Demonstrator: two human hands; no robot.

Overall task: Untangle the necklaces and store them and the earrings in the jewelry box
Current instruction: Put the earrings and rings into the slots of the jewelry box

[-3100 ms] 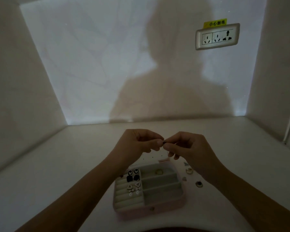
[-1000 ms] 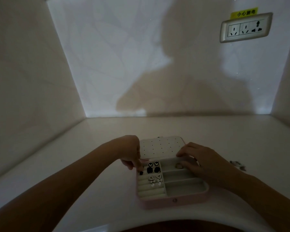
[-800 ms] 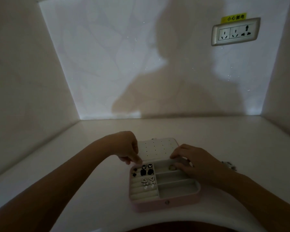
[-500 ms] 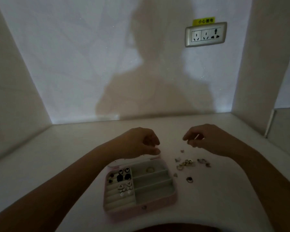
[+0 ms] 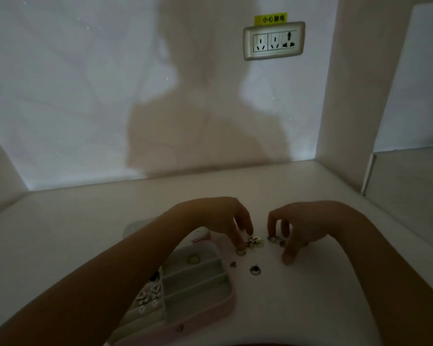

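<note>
1. At 1 o'clock from the open jewelry box (image 5: 205,317), loose earrings (image 5: 254,242) lie in a small heap on the surface (image 5: 323,295). A single piece (image 5: 255,269) lies apart, at 6 o'clock of the heap.
2. I judge them very light, hard and smooth, so easy to flick away. It seems best to pinch each one by its sides.
3. The left hand (image 5: 218,216) has its fingers (image 5: 236,233) bent down onto the heap. The right hand (image 5: 308,223) touches the earrings at 3 o'clock of it. Whether either hand really pinches, I cannot tell.
</note>
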